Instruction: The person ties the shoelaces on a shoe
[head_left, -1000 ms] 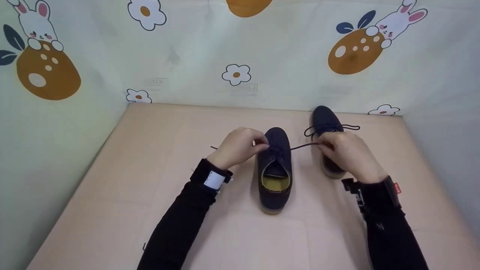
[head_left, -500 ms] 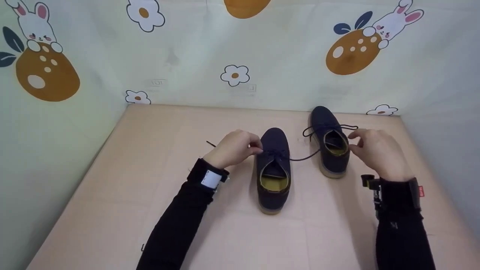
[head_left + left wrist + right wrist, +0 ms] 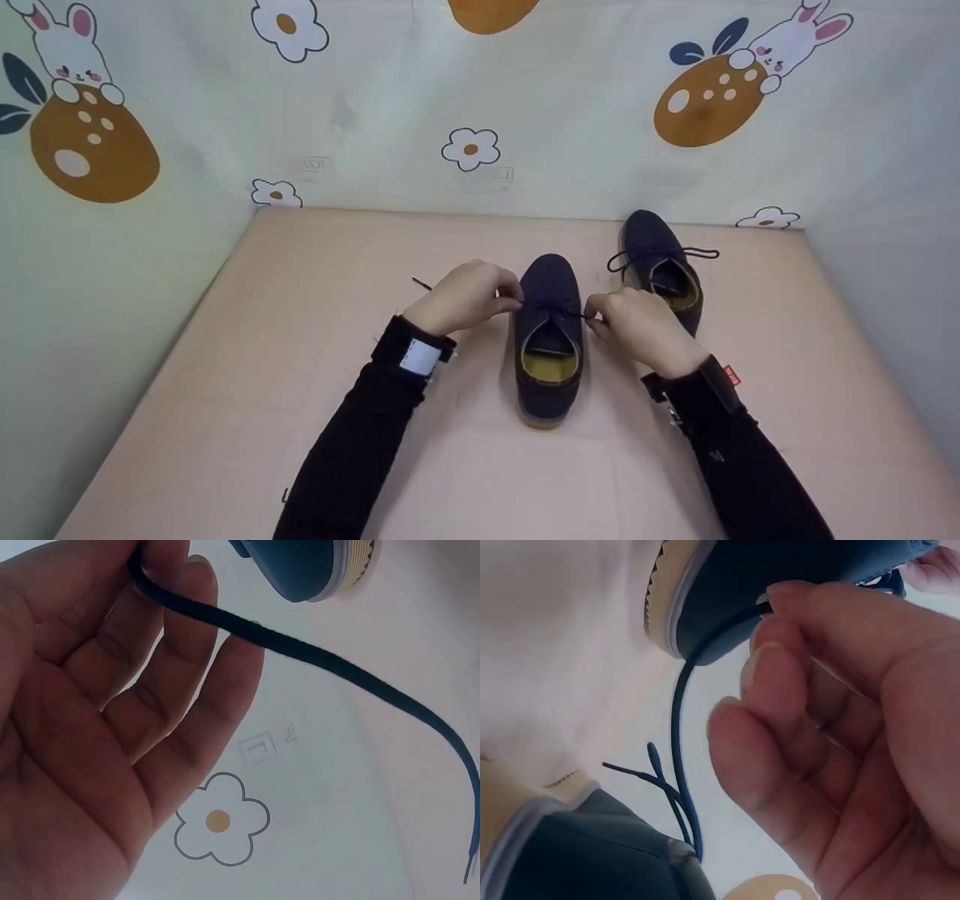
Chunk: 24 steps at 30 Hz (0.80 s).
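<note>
One printed backdrop [image 3: 390, 97] is hanging beyond the near shoe [image 3: 551, 341], showing two rabbits [image 3: 71, 52] and four flowers [image 3: 470, 137] in the head view. One worktop [image 3: 480, 480] is carrying two dark blue shoes. Two black sleeves [image 3: 352, 450] are flanking the near shoe, one per side. Near shoe is standing upright, toe pointing away; far shoe [image 3: 654, 240] is standing beyond it and to its right, two lace loops [image 3: 718, 254] sticking out. Two hands: left hand [image 3: 466, 298] is working at the near shoe's left edge, right hand [image 3: 645, 326] at its right edge. Left thumb and index are pinching the left lace end [image 3: 330, 664], which is trailing past the other fingers, half extended and loose. Right thumb and index are pinching the right lace end [image 3: 677, 705]; the remaining fingers are curling loosely.
</note>
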Each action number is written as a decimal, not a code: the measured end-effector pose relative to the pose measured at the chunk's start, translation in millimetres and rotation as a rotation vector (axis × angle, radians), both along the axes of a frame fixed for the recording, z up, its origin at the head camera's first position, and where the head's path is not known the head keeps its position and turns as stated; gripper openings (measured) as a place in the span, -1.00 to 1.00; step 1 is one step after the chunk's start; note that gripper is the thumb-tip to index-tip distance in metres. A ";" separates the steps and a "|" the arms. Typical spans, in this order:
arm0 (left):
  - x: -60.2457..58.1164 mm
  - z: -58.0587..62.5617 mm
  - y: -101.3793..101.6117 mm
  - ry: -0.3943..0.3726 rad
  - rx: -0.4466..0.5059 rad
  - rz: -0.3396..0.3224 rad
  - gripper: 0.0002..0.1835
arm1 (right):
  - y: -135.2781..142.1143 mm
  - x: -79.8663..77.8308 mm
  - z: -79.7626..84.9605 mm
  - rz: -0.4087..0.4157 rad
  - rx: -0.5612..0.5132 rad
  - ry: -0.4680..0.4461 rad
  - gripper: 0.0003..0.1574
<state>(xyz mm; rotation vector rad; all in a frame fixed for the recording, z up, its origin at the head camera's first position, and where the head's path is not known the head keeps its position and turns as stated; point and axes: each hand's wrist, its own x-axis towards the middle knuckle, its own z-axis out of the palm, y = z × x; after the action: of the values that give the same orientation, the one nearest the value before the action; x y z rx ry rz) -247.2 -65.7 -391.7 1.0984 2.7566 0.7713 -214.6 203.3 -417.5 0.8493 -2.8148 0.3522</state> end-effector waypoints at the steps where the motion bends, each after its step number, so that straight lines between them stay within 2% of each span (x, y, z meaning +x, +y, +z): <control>1: -0.3 0.5 -0.8 -0.004 -0.001 0.000 -0.94 | 2.1 -0.5 0.8 -0.003 0.001 -0.004 -0.90; 8: -2.6 4.5 -9.3 -0.053 -0.022 0.022 -0.93 | 26.5 -4.3 14.6 -0.077 -0.032 -0.069 -0.86; 15: -2.1 10.9 -22.1 -0.099 -0.026 -0.007 -0.92 | 44.6 -0.8 29.8 -0.041 -0.023 -0.118 -0.84; 20: -0.7 13.0 -28.2 -0.148 -0.072 -0.035 -0.87 | 57.3 7.6 42.2 -0.074 -0.029 -0.180 -0.74; 24: 0.1 13.8 -31.0 -0.168 -0.096 -0.044 -0.90 | 58.6 9.6 44.5 -0.094 -0.025 -0.226 -0.74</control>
<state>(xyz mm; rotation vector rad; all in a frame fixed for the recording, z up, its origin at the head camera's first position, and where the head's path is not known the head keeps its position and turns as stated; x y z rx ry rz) -247.2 -96.7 -378.0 1.0228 2.5917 0.6839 -205.0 262.0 -373.0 0.7089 -3.0375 0.4967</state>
